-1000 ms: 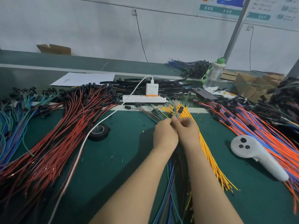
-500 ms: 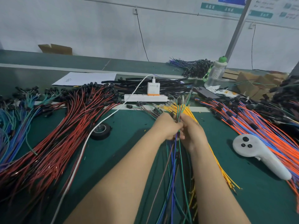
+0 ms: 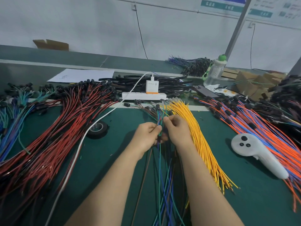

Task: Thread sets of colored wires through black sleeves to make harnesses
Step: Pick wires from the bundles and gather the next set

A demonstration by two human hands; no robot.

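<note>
A bundle of thin green, blue and brown insulated wires (image 3: 160,168) runs slack up the dark green matte surface (image 3: 110,154) between the forearms. The left hand (image 3: 147,136) pinches it between thumb and curled fingers. The right hand (image 3: 176,129), fingers also curled, grips the same strands just beside it, and their ends stick out beyond the knuckles. Right of the hands fans a sheaf of glossy yellow wires (image 3: 200,144); to the left lies a round black tape roll (image 3: 97,129). Farther back sit a white plastic power strip (image 3: 144,96) and a heap of smooth black tubular sleeves (image 3: 162,79).
</note>
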